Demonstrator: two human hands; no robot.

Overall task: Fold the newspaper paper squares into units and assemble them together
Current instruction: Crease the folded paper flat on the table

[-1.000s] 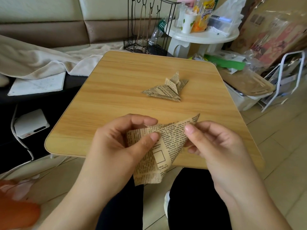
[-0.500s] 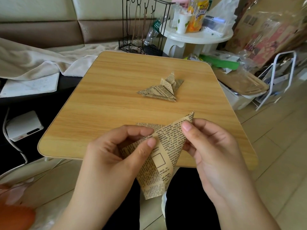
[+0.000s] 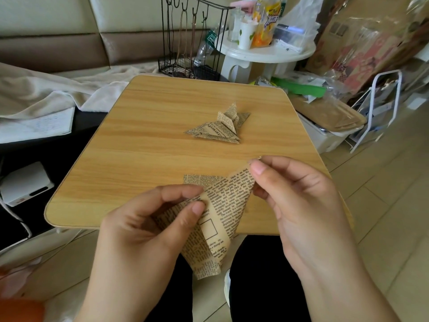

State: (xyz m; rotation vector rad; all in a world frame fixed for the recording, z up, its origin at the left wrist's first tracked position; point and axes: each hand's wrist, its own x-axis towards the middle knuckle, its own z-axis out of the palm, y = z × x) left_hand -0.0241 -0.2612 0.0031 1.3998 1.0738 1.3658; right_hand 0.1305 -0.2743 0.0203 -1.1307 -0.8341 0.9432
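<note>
A half-folded newspaper square (image 3: 222, 212) hangs over the near edge of the wooden table (image 3: 144, 159). My left hand (image 3: 148, 226) pinches its left side between thumb and forefinger. My right hand (image 3: 294, 205) pinches its upper right corner, lifted a little off the table. The paper's lower point dangles below the table edge. A flat corner of the sheet shows behind my left fingers. Several folded newspaper units (image 3: 220, 126) lie joined together near the middle of the table, apart from both hands.
A black wire rack (image 3: 190, 43) stands just beyond the table's far edge. A white round side table (image 3: 267, 54) with cups and packets is behind it. A white box (image 3: 25, 182) sits lower left, cloth (image 3: 46, 94) to the left, clutter to the right.
My right hand has lifted the paper's upper right corner and pulled the flap more upright. The left hand's grip has stayed in place. The camera view has shifted slightly.
</note>
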